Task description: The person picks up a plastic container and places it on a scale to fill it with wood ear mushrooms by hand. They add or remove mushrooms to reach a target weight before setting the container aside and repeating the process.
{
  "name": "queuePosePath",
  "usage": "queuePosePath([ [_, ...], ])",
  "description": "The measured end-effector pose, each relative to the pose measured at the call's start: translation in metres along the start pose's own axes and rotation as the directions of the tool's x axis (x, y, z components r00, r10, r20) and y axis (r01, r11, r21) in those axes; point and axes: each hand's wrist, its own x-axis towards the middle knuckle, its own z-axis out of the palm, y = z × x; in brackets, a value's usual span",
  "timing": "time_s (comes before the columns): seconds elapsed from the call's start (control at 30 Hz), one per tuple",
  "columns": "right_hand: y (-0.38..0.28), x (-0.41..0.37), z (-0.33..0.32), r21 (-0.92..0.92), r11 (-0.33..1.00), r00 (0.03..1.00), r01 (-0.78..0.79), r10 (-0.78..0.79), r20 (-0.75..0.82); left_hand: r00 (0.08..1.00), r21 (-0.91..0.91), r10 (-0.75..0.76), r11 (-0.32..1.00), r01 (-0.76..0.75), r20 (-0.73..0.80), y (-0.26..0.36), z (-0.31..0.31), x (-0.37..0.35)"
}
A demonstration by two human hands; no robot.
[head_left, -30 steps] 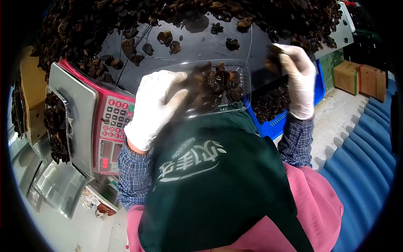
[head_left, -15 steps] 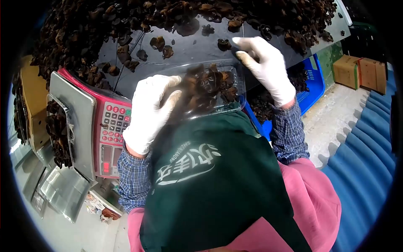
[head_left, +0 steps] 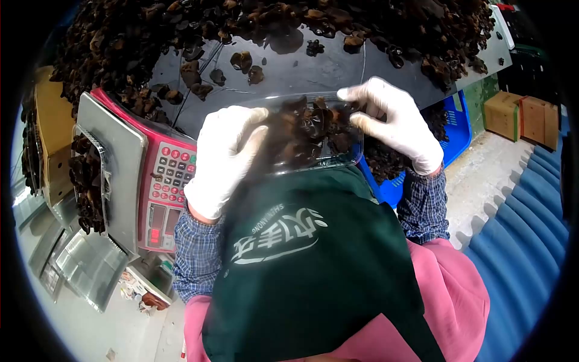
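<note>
A clear plastic tray (head_left: 338, 161) holds dark brown wood ear mushrooms (head_left: 310, 123) and rests at the near edge of the dark work surface. My left hand (head_left: 226, 160), in a white glove, is at the tray's left end, its thumb and fingers curled round blurred dark mushrooms. The tray's left rim is hidden there. At the right end, my gloved right hand (head_left: 392, 123) has its fingertips over the rim. A dark piece shows between its thumb and forefinger, partly covered.
A large heap of wood ears lies along the back, with loose pieces (head_left: 241, 60) in front. On the left stands a red scale (head_left: 158, 175), with a filled tray (head_left: 90, 181) on its plate. A blue basket (head_left: 461, 127) and cardboard boxes (head_left: 522, 117) are at right.
My right hand has come down to the tray's right end. The loose piece by its fingertips has gone from the surface. My left hand stays at the left end.
</note>
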Motion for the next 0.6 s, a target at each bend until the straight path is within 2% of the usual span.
queuePosePath([
  [0.03, 0.005, -0.003, 0.004, 0.051, 0.998, 0.998, 0.043, -0.046, 0.051, 1.000, -0.004, -0.005, 1.000, 0.005, -0.013, -0.001, 0.001, 0.002],
  [0.1, 0.000, -0.001, 0.007, 0.133, 0.991, 0.998, 0.020, -0.028, 0.055, 0.995, 0.047, 0.018, 0.999, -0.014, -0.097, -0.004, 0.002, 0.008],
  [0.2, 0.004, 0.017, 0.011, 0.156, 0.983, 0.983, 0.098, -0.071, -0.168, 0.977, 0.172, 0.032, 0.985, 0.005, -0.212, -0.013, 0.006, 0.025],
  [0.23, 0.005, 0.027, 0.012, 0.065, 0.990, 0.970, 0.126, -0.109, -0.216, 0.968, 0.231, 0.091, 0.972, -0.036, -0.233, -0.019, 0.008, 0.034],
  [0.3, 0.003, 0.050, 0.015, -0.033, 0.991, 0.962, 0.130, -0.134, -0.238, 0.965, 0.295, 0.044, 0.955, 0.035, -0.257, -0.020, 0.015, 0.052],
  [0.33, 0.003, 0.062, 0.021, -0.084, 0.985, 0.945, 0.151, -0.168, -0.279, 0.964, 0.396, 0.068, 0.917, 0.041, -0.257, -0.027, 0.022, 0.059],
  [0.37, 0.004, 0.072, 0.027, -0.170, 0.971, 0.920, 0.170, -0.218, -0.326, 0.957, 0.352, 0.097, 0.936, 0.006, -0.275, -0.029, 0.026, 0.063],
  [0.43, 0.003, 0.098, 0.042, -0.359, 0.921, 0.860, 0.150, -0.301, -0.413, 0.985, 0.396, -0.002, 0.915, 0.072, -0.175, -0.039, 0.039, 0.072],
  [0.47, 0.002, 0.107, 0.048, -0.441, 0.891, 0.857, 0.109, -0.309, -0.413, 0.977, 0.350, 0.031, 0.936, 0.045, -0.209, -0.041, 0.043, 0.074],
  [0.53, 0.010, 0.126, 0.060, -0.595, 0.800, 0.840, 0.075, -0.373, -0.395, 0.977, 0.266, -0.012, 0.961, 0.070, -0.213, -0.044, 0.046, 0.075],
  [0.57, 0.016, 0.131, 0.065, -0.579, 0.810, 0.843, 0.091, -0.373, -0.388, 0.977, 0.224, -0.035, 0.971, 0.083, -0.213, -0.046, 0.047, 0.076],
  [0.6, 0.016, 0.132, 0.068, -0.561, 0.821, 0.831, 0.103, -0.381, -0.405, 0.964, 0.192, 0.014, 0.981, 0.039, -0.265, -0.046, 0.048, 0.077],
])
